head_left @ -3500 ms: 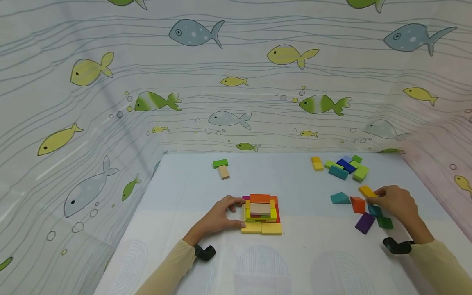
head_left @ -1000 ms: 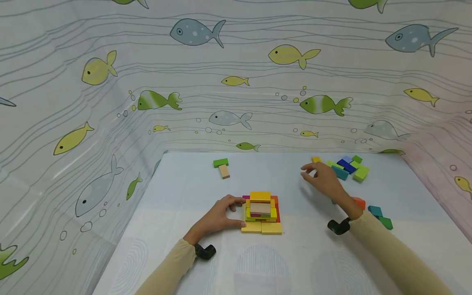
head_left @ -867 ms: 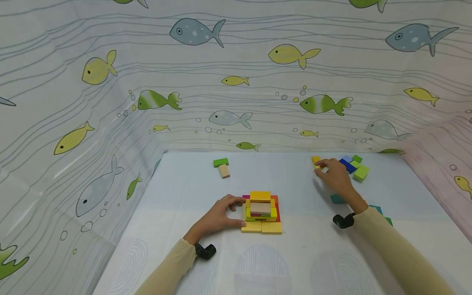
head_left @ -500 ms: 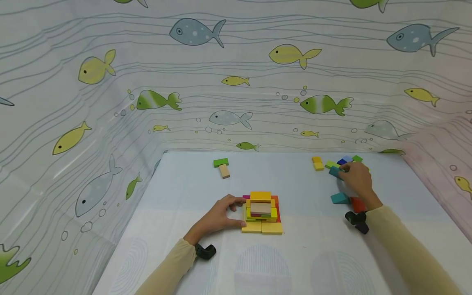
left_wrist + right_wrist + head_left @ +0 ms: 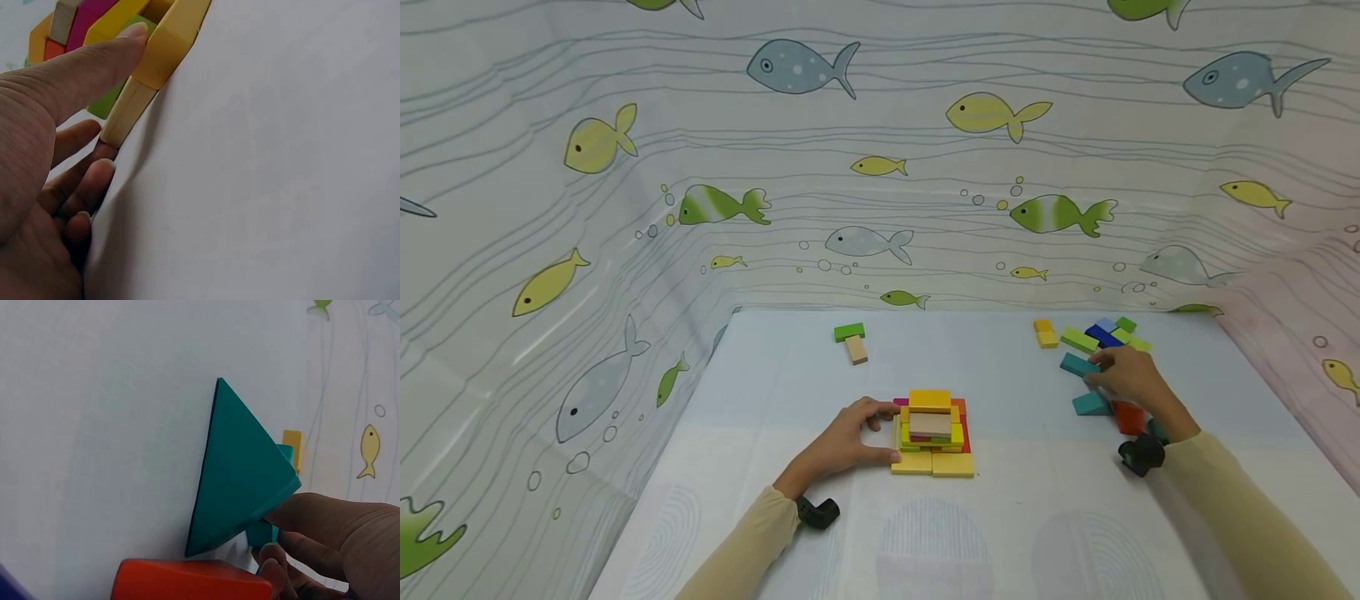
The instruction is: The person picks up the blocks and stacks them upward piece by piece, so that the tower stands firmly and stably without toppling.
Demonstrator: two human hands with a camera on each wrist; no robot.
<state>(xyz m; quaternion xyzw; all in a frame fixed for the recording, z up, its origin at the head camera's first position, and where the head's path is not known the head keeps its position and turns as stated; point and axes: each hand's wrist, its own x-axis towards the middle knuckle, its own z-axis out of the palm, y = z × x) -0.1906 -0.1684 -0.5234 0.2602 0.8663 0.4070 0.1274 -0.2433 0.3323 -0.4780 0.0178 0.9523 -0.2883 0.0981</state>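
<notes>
A low layered stack of coloured building blocks (image 5: 930, 425) stands mid-table, with an orange-yellow block (image 5: 929, 399) at the top back. My left hand (image 5: 850, 437) rests against its left side, thumb and fingertips touching the edges. In the left wrist view the thumb lies against a yellow block (image 5: 172, 53), and the fingers are near the end of a plain wooden block (image 5: 128, 112). Over on the right, my right hand (image 5: 1135, 379) pinches a teal block (image 5: 1077, 364) at its right end. A teal triangular block (image 5: 1091, 405) lies just in front of it.
A red-orange block (image 5: 1127, 417) lies below the right hand. Behind sits a pile with a dark blue block (image 5: 1103, 336) and lime blocks (image 5: 1078, 339). Two yellow blocks (image 5: 1046, 333) lie left of it. A green block (image 5: 849, 332) and a wooden block (image 5: 856, 350) lie at back left.
An orange-yellow block from the right now tops the stack where an orange one showed. The right hand went to the far pile and drew the teal block nearer. My left hand stayed put.
</notes>
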